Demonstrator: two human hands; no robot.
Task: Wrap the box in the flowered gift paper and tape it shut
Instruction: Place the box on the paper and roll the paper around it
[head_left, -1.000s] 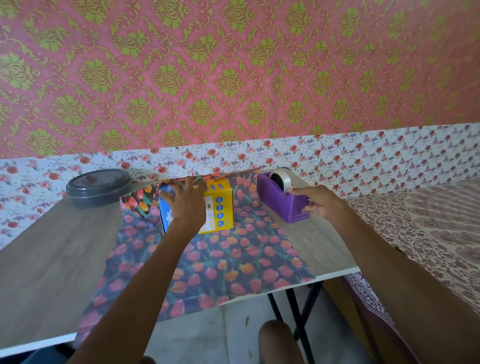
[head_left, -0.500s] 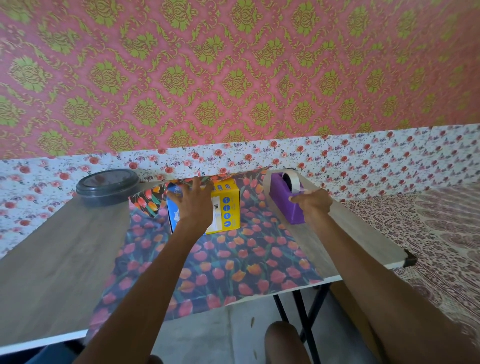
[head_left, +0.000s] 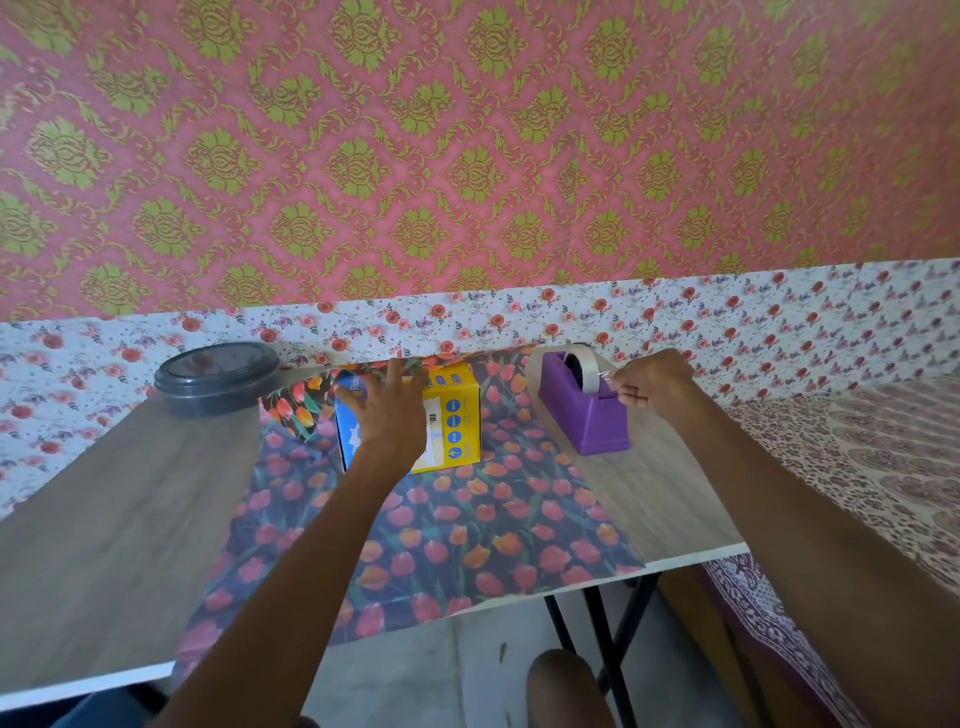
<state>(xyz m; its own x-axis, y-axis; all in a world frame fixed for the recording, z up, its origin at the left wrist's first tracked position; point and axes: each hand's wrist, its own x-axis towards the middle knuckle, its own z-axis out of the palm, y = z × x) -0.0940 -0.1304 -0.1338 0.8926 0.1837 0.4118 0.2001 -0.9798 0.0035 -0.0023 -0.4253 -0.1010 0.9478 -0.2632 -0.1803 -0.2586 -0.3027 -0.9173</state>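
- Left hand (head_left: 387, 415) first: our palm lies flat with fingers spread on top of the box (head_left: 452, 421), pinning what looks like the far edge of the flowered gift paper (head_left: 467, 525) against it.
- Off to the far left, a dark round lidded container (head_left: 215, 376) sits on the table (head_left: 104, 519), well apart from the work.
- Centre now: the yellow-and-blue box rests on the tulip sheet near the back of the table, most of its sides bare, and the near stretch of paper lies flat, hanging over the front edge.
- Moving right, the purple tape dispenser (head_left: 584, 410) stands just beside the paper.
- Right hand (head_left: 652, 387) is at the dispenser's cutter end, fingertips pinched on what seems a thin strip of clear tape; we can't quite tell how much is pulled.
- We'd call this early: one flap up, no tape on the box yet, the near flap and both ends left to fold and seal.
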